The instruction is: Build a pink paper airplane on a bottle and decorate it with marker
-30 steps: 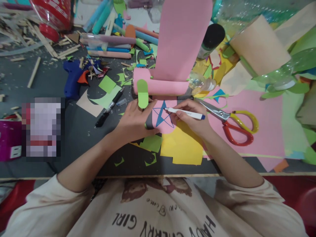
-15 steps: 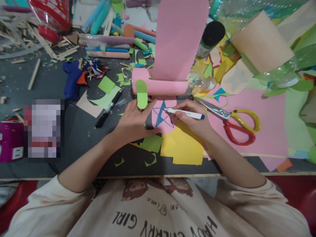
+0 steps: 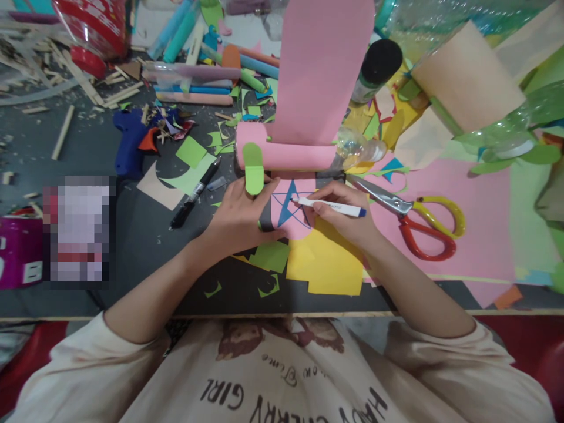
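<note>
While my right hand (image 3: 350, 223) grips the pen (image 3: 346, 208) over the star (image 3: 286, 214) on the near pink flap (image 3: 302, 233), my left hand (image 3: 238, 207) lies along its left edge, fingers spread. Can't quite tell tip contact. I'd keep strokes short, inside the outline, flap flat.

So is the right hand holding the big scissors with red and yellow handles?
No, the right hand holds a slim white, blue-ended marker.

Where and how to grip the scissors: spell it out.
Take the red handle and yellow handle, preferably from the person's right. The scissors lie flat, blades pointing left and away, tip beside the right hand; the loops sit opposite, on the exposed side.
</note>
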Motion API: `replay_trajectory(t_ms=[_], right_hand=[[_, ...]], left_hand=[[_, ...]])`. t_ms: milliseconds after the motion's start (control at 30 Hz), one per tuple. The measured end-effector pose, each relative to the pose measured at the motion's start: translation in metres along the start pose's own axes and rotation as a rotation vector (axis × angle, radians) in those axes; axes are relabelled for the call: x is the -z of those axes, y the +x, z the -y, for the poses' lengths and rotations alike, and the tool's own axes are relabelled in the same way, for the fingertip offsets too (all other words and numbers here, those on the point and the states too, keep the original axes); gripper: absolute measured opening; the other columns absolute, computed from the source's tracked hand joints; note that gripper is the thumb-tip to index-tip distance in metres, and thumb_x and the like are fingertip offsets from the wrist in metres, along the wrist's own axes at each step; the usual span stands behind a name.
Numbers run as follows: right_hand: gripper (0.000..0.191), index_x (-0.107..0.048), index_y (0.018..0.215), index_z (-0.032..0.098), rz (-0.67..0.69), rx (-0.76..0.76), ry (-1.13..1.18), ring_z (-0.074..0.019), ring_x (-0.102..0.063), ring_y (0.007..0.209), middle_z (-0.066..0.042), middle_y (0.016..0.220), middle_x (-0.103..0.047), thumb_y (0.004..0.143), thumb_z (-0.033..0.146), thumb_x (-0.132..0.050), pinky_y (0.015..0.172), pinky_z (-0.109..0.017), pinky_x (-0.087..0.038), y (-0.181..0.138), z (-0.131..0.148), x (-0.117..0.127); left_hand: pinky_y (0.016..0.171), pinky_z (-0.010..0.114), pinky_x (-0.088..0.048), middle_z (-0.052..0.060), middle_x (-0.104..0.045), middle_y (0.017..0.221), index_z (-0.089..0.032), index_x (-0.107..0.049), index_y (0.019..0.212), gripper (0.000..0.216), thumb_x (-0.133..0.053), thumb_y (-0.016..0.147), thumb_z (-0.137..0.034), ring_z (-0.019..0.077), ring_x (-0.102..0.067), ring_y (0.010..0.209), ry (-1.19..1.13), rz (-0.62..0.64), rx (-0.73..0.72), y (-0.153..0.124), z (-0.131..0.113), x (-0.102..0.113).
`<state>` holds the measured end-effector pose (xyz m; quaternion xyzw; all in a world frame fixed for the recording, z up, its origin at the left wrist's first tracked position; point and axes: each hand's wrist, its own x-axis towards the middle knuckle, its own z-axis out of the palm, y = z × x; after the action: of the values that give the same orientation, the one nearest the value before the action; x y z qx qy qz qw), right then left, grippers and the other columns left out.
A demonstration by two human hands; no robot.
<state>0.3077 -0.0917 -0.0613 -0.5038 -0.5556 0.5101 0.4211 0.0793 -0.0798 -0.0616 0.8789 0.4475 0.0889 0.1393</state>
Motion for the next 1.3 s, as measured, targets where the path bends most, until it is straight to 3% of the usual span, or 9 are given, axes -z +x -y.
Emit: replay_trajectory(t_ms=[267, 667, 900, 1100, 1300], right_hand=[[0.018, -0.071, 0.076, 0.022, 0.064, 0.027, -0.082, -0.0152, -0.063, 0.059, -0.001, 0.068, -0.072, 0.081, 0.039, -0.073, 0.053, -0.028, -0.048, -0.0023, 0.0026, 0.0026], [0.013, -0.073, 0.079, 0.021, 0.130, 0.019, -0.044, -0.0163, -0.068, 0.062, -0.001, 0.071, -0.075, 0.082, 0.034, -0.073, 0.056, -0.028, -0.053, -0.0038, 0.0000, 0.0048], [0.014, -0.072, 0.077, 0.022, 0.107, 0.016, -0.025, -0.0161, -0.067, 0.061, -0.001, 0.069, -0.073, 0.082, 0.036, -0.073, 0.056, -0.029, -0.053, -0.0034, -0.0012, 0.0048], [0.012, -0.070, 0.077, 0.023, -0.098, -0.001, -0.018, -0.0141, -0.063, 0.055, 0.001, 0.065, -0.070, 0.081, 0.034, -0.073, 0.056, -0.030, -0.052, 0.0004, -0.0044, 0.0028], [0.017, -0.069, 0.081, 0.021, -0.051, -0.037, 0.023, -0.0148, -0.066, 0.058, 0.000, 0.071, -0.074, 0.081, 0.038, -0.074, 0.057, -0.031, -0.053, 0.0008, -0.0044, 0.0012]], left_hand=[[0.111, 0.054, -0.038, 0.025, -0.054, 0.141, -0.008, -0.043, 0.149, 0.085, -0.067, 0.084, -0.057, 0.0432, -0.050, 0.131, -0.014, 0.015, -0.002, 0.0006, -0.0006, 0.0024], [0.110, 0.052, -0.040, 0.025, -0.055, 0.140, -0.007, -0.046, 0.147, 0.085, -0.067, 0.083, -0.059, 0.0425, -0.051, 0.130, -0.013, -0.007, -0.028, 0.0008, 0.0013, 0.0014], [0.109, 0.051, -0.040, 0.025, -0.056, 0.138, -0.006, -0.046, 0.147, 0.084, -0.067, 0.083, -0.056, 0.0416, -0.050, 0.131, 0.004, -0.023, -0.045, 0.0001, 0.0012, 0.0009], [0.111, 0.053, -0.038, 0.025, -0.056, 0.138, -0.008, -0.047, 0.148, 0.084, -0.066, 0.084, -0.058, 0.0423, -0.050, 0.131, -0.013, -0.011, -0.011, 0.0002, -0.0011, 0.0018], [0.111, 0.053, -0.038, 0.026, -0.055, 0.139, -0.007, -0.045, 0.148, 0.084, -0.067, 0.084, -0.056, 0.0428, -0.050, 0.130, -0.022, -0.002, -0.008, -0.0001, -0.0005, 0.0013]])
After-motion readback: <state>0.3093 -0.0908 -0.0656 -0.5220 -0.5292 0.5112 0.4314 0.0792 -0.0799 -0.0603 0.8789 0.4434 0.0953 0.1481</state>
